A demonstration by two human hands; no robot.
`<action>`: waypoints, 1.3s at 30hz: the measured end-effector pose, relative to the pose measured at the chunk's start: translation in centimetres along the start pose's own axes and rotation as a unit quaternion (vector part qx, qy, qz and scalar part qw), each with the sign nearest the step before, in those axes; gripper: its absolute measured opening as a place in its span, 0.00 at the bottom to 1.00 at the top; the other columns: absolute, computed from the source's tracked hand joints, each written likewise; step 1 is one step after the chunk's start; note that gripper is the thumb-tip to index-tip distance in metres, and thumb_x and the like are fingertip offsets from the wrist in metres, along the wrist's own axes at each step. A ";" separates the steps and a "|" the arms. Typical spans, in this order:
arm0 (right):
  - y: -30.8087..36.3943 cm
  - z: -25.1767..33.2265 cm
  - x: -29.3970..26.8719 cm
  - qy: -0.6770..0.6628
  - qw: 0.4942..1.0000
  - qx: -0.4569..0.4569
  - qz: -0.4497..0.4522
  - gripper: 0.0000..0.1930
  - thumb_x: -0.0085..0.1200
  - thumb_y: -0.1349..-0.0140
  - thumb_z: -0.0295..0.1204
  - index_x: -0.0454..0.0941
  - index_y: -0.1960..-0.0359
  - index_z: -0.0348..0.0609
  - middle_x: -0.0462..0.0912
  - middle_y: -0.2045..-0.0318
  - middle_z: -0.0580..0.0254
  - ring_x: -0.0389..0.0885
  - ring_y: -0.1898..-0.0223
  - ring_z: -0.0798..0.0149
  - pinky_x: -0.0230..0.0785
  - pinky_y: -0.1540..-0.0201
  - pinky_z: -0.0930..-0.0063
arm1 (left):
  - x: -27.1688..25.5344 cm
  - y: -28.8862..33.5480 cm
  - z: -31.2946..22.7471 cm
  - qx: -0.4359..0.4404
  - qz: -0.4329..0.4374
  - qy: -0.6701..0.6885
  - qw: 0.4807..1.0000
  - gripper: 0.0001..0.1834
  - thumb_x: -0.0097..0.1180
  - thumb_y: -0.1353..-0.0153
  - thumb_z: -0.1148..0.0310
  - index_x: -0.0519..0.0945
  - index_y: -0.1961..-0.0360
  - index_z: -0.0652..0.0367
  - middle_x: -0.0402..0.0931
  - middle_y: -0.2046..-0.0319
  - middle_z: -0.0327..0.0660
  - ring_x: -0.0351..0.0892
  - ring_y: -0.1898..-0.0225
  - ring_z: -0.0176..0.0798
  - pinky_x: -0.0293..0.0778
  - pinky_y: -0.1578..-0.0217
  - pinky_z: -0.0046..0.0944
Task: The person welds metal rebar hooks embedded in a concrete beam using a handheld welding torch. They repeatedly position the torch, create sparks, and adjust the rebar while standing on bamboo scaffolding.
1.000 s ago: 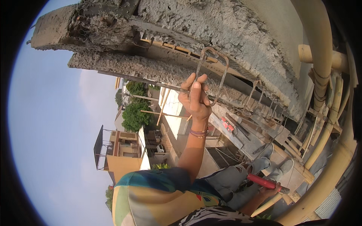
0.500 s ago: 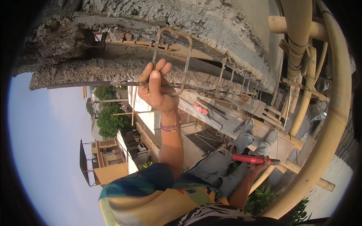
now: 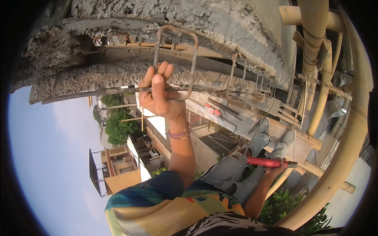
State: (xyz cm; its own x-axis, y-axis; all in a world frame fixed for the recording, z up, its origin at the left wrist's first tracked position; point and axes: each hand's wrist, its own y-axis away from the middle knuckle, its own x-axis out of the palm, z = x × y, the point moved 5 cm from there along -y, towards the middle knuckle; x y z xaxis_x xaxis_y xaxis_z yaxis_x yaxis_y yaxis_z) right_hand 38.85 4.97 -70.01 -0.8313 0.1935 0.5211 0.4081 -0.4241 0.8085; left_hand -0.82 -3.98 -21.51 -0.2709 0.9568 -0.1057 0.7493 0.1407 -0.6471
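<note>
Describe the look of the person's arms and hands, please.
The left hand is gloveless, with thin purplish bracelets, partly beaded; its sleeve is short and mostly dark blue. The right hand is gloveless too, its forearm uncovered.

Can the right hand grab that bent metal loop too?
Probably not as things stand: the right hand is full, gripping a red tool. The left hand holds the bent metal loop, though its far end sticks out uncovered.

Loop (image 3: 194, 55) in left hand (image 3: 160, 97), tool (image 3: 262, 161) in right hand (image 3: 276, 168), bamboo (image 3: 343, 157) right
</note>
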 end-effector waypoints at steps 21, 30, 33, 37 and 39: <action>-0.3 1.4 -0.3 -0.042 0.999 0.011 0.001 0.11 0.57 0.43 0.26 0.64 0.67 0.51 0.66 0.78 0.71 0.62 0.76 0.70 0.62 0.69 0.71 | 0.8 0.0 0.4 0.052 -0.025 -0.060 0.996 0.27 0.52 0.37 0.68 0.67 0.42 0.77 0.79 0.53 0.61 0.85 0.53 0.48 0.82 0.48 0.40; -0.2 2.0 0.0 -0.068 0.997 0.004 -0.034 0.13 0.55 0.42 0.26 0.63 0.62 0.51 0.65 0.76 0.71 0.62 0.77 0.72 0.60 0.70 0.71 | 0.9 0.0 0.3 0.111 0.034 -0.052 0.992 0.23 0.54 0.35 0.67 0.68 0.44 0.71 0.78 0.51 0.58 0.83 0.51 0.53 0.78 0.41 0.47; -0.7 2.6 0.0 -0.089 0.996 -0.002 0.026 0.19 0.58 0.42 0.28 0.65 0.51 0.48 0.72 0.70 0.66 0.69 0.69 0.67 0.66 0.61 0.65 | 1.2 -0.2 0.3 0.118 0.051 -0.062 0.990 0.22 0.53 0.34 0.65 0.70 0.44 0.70 0.79 0.51 0.58 0.84 0.52 0.53 0.81 0.45 0.45; -0.9 2.3 -1.5 -0.051 0.997 -0.023 -0.046 0.21 0.60 0.42 0.29 0.64 0.49 0.47 0.73 0.67 0.65 0.71 0.67 0.67 0.67 0.59 0.63 | 1.7 -0.2 0.2 0.121 0.070 -0.073 0.987 0.21 0.52 0.33 0.64 0.72 0.46 0.70 0.81 0.52 0.57 0.85 0.56 0.52 0.83 0.51 0.42; -1.0 2.1 -1.4 -0.046 0.998 -0.019 -0.023 0.22 0.60 0.43 0.29 0.64 0.49 0.46 0.73 0.67 0.65 0.71 0.67 0.67 0.67 0.58 0.63 | 1.6 -0.2 0.1 0.124 0.070 -0.090 0.986 0.21 0.52 0.32 0.63 0.72 0.46 0.70 0.80 0.51 0.58 0.85 0.55 0.52 0.83 0.51 0.42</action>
State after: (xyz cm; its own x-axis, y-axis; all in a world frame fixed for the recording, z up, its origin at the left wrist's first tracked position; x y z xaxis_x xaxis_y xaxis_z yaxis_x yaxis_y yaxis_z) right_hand 40.41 6.97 -71.02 -0.8102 0.2937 0.5073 0.3533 -0.4460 0.8223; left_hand -1.44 -2.53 -21.60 -0.2960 0.8983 -0.3248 0.6216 -0.0770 -0.7795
